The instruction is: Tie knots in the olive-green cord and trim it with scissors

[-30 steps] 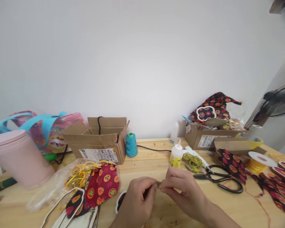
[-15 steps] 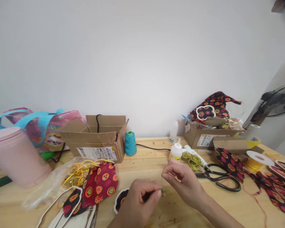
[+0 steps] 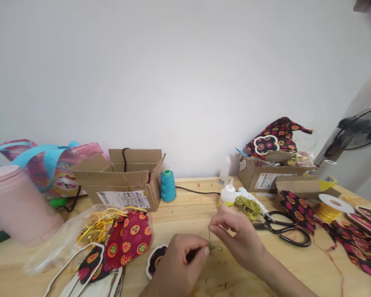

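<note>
Two hands share one green cord (image 3: 215, 248) at the lower centre of the frame, above a wooden counter (image 3: 191, 216). The left hand (image 3: 188, 258) pinches it between thumb and forefinger, a small loop poking out past the fingertips; the right hand (image 3: 236, 237), near but not touching, pinches a strand rising almost upright from that grip, seemingly to keep it straight while the other end is anchored. A white-edged flower-shaped piece (image 3: 155, 260) lies just beside the left wrist, partly covered. Behind the right hand stand a glue bottle (image 3: 228, 196), nozzle up, perhaps to prevent leaks, and a bundle of similar cord (image 3: 249, 208). Black scissors (image 3: 269, 225) lie to the right, apparently within easy reach. A teal thread cone (image 3: 168, 187) stands at centre, beside an open cardboard box (image 3: 123, 183).
</note>
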Action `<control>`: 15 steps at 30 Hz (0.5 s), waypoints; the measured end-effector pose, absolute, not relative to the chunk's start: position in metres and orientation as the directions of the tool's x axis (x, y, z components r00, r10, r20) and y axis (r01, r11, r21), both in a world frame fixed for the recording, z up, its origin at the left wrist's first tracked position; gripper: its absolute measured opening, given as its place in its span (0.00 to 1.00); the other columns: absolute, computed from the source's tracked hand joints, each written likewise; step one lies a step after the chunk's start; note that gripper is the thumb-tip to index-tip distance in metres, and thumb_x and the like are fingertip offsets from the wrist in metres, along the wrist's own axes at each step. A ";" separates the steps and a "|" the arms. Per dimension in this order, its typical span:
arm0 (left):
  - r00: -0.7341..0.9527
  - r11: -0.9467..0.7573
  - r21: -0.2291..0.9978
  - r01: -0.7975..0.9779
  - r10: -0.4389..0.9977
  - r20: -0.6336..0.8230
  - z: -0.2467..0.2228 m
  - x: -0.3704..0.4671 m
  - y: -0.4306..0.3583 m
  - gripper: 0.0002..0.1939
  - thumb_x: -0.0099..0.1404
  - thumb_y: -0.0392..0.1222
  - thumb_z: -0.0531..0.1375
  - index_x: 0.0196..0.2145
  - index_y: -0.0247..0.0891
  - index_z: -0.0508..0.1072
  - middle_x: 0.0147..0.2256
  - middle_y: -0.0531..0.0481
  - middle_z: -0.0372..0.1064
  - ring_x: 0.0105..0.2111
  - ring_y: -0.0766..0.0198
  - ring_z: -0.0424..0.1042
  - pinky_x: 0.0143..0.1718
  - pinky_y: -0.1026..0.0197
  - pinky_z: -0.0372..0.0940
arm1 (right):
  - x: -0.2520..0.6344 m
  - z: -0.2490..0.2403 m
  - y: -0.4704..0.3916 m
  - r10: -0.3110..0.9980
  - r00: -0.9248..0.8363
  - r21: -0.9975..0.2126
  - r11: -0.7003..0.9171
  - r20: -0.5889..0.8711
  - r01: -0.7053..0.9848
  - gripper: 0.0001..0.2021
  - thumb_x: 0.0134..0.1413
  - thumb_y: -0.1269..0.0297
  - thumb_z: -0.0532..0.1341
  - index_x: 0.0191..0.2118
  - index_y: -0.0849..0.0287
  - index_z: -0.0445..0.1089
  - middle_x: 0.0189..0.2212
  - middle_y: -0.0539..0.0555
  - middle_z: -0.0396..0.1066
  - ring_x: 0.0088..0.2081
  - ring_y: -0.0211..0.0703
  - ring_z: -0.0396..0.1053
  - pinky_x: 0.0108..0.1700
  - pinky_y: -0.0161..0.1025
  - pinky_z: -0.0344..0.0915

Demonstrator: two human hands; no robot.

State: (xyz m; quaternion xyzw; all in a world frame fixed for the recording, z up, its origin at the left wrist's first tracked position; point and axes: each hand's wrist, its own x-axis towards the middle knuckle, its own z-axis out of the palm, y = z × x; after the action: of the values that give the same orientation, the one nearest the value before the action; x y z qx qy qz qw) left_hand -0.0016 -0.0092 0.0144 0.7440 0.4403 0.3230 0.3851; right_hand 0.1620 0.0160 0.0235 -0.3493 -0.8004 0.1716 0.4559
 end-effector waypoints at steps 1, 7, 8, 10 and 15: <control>0.411 -0.338 0.846 0.412 0.898 0.159 0.015 -0.002 -0.010 0.16 0.60 0.37 0.47 0.16 0.39 0.49 0.17 0.59 0.41 0.19 0.70 0.47 0.20 0.65 0.43 | 0.162 0.023 0.017 0.728 -0.334 -0.601 0.684 0.598 0.415 0.08 0.53 0.70 0.56 0.24 0.59 0.65 0.20 0.47 0.57 0.23 0.34 0.56 0.25 0.32 0.52; 0.411 -0.434 0.783 0.445 0.876 0.252 0.018 -0.003 -0.013 0.17 0.61 0.37 0.47 0.16 0.39 0.49 0.17 0.58 0.43 0.19 0.69 0.49 0.21 0.65 0.44 | 0.159 0.018 0.018 0.793 -0.310 -0.646 0.608 0.525 0.462 0.08 0.53 0.67 0.56 0.24 0.60 0.66 0.19 0.46 0.55 0.23 0.35 0.55 0.25 0.32 0.52; 0.405 -0.444 0.776 0.447 0.874 0.267 0.018 -0.003 -0.013 0.16 0.61 0.37 0.47 0.16 0.39 0.50 0.17 0.58 0.44 0.19 0.69 0.50 0.21 0.65 0.45 | 0.159 0.018 0.018 0.800 -0.306 -0.652 0.598 0.516 0.466 0.09 0.53 0.67 0.56 0.24 0.59 0.66 0.19 0.46 0.55 0.23 0.35 0.55 0.25 0.32 0.52; 0.396 -0.458 0.767 0.450 0.872 0.288 0.018 -0.003 -0.012 0.16 0.61 0.37 0.47 0.16 0.39 0.53 0.17 0.58 0.45 0.19 0.69 0.51 0.21 0.65 0.46 | 0.159 0.017 0.018 0.812 -0.298 -0.661 0.583 0.503 0.472 0.09 0.53 0.66 0.56 0.24 0.59 0.66 0.19 0.46 0.54 0.23 0.35 0.55 0.25 0.32 0.52; 0.371 -0.478 0.747 0.462 0.869 0.326 0.019 -0.005 -0.011 0.15 0.62 0.37 0.48 0.19 0.37 0.64 0.17 0.56 0.51 0.20 0.68 0.56 0.22 0.66 0.50 | 0.158 0.014 0.018 0.827 -0.297 -0.681 0.562 0.478 0.469 0.10 0.53 0.65 0.55 0.23 0.60 0.66 0.19 0.47 0.55 0.23 0.36 0.57 0.25 0.33 0.53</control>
State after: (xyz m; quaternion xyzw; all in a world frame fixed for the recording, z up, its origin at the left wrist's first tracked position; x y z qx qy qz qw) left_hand -0.0051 -0.0113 0.0191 0.7792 0.4273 0.3631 0.2802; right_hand 0.1585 0.0178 0.0143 -0.4172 -0.7768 0.2122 0.4213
